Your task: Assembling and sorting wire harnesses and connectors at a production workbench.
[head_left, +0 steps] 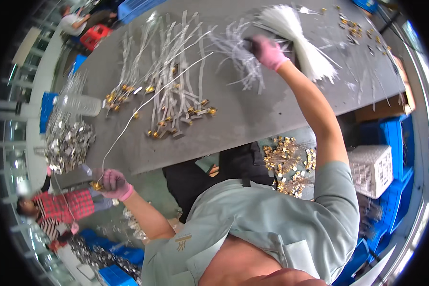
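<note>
My left hand, in a pink and grey glove, is closed at the table's near left edge on a brass-coloured fitting. From that fitting a long thin white wire runs up across the tabletop. My right arm reaches over the table. Its gloved hand is at a loose heap of clear plastic strips, its dark fingertips blurred, so I cannot see whether they grip any. Just right of it lies a thick bundle of white plastic strips.
Wires with brass ends lie in rows on the grey table. A clear plastic bottle and a heap of metal parts are at the left. Right stand a white basket and blue bins. Another person is at left.
</note>
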Tool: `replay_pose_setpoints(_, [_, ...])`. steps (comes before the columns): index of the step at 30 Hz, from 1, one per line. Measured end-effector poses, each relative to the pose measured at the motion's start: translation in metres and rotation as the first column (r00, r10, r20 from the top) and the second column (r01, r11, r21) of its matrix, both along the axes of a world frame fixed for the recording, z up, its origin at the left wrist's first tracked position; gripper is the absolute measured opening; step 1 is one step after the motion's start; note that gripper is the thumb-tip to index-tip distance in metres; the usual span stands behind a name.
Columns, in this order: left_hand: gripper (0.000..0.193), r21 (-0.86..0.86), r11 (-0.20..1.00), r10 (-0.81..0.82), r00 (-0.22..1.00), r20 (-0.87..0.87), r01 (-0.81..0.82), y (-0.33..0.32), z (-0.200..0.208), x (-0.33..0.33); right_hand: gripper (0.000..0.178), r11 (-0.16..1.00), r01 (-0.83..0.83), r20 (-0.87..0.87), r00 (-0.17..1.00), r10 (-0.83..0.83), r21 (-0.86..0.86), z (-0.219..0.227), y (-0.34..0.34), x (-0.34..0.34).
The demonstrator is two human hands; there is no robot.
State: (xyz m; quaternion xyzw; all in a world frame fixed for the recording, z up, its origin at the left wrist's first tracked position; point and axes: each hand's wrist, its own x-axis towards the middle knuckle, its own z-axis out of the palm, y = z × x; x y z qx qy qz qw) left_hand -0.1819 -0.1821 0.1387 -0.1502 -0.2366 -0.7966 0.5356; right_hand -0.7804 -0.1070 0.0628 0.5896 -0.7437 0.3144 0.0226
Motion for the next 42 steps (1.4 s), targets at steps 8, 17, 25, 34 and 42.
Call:
replay_pose_setpoints(8, [0.02,-0.051,0.994,-0.093,0.996,-0.003,0.093,0.034,0.027,-0.06,0.076,0.67,-0.711,-0.268,0.702,0.66,-0.212,0.113,-0.007,0.214])
replay_pose_setpoints(17, [0.016,0.046,0.993,-0.119,0.956,0.27,0.111,0.019,-0.012,-0.091,0.04,0.69,-0.697,-0.095,0.713,0.694,-0.196,0.08,0.007,0.177])
replay_pose_setpoints(25, [0.035,0.169,0.948,0.014,0.568,0.823,-0.268,0.028,-0.082,-0.083,0.046,0.932,0.338,-0.468,0.808,-0.358,-0.128,0.119,0.093,-0.079])
replay_pose_setpoints(34, [0.049,0.062,0.979,-0.151,0.492,0.857,0.192,0.081,-0.06,-0.239,0.042,0.867,-0.46,0.378,0.85,0.366,0.194,0.078,0.104,0.152])
replay_pose_setpoints(42, [0.062,-0.083,0.938,-0.053,0.376,0.925,0.337,0.098,-0.063,-0.256,0.037,0.954,-0.254,0.281,0.938,0.203,0.161,-0.029,0.117,0.073])
